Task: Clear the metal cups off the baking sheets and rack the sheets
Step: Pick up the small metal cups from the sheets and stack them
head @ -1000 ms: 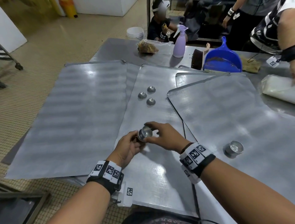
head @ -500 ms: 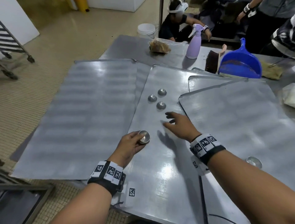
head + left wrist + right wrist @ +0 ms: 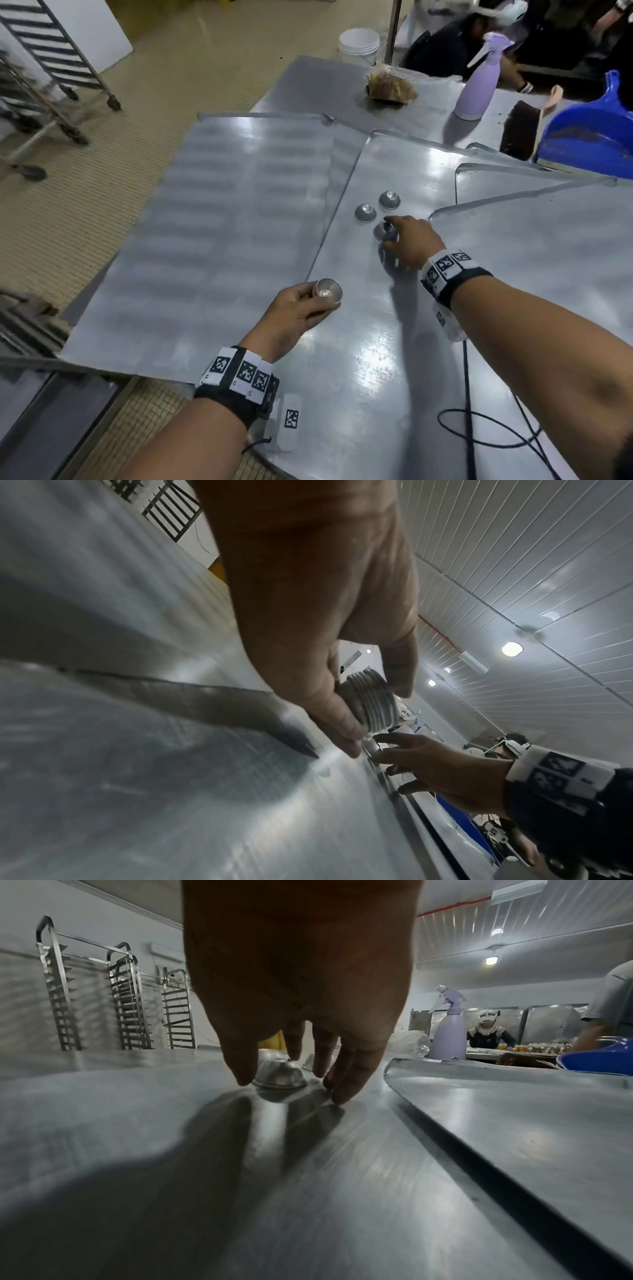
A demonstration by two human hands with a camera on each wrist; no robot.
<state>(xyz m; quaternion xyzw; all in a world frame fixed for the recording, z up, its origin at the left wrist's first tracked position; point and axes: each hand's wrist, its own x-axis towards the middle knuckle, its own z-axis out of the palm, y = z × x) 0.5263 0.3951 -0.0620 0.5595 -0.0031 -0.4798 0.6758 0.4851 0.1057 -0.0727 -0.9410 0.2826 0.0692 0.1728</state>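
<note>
On shiny sheet point(image 3: 359, 359), right hand point(image 3: 412, 241) perhaps touches domed cup point(image 3: 383, 232).

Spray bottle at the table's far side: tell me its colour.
Pale lilac, body and trigger head alike. The spray bottle shows best in the head view.

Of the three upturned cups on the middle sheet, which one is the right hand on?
The nearest cup, closest to the person; the right hand reaches over it, the other two lie untouched beyond.
</note>
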